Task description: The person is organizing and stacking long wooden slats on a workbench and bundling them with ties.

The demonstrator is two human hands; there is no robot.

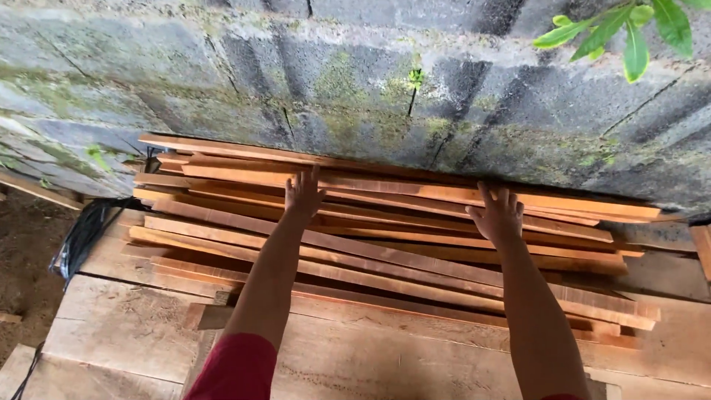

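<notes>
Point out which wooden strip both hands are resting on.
The long orange strip near the back of the pile, by the block wall; left hand and right hand press it.

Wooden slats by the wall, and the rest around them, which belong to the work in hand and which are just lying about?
In hand:
- left hand, flat on the slats
- right hand, flat on the slats
- stack of thin wooden slats

Lying about:
- wide planks underneath
- black sheet at left
- mossy block wall
- green leaves

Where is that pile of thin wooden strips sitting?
The pile of thin wooden strips lies mid-frame on wide planks, against the mossy block wall, with the left hand and right hand resting on it.
</notes>
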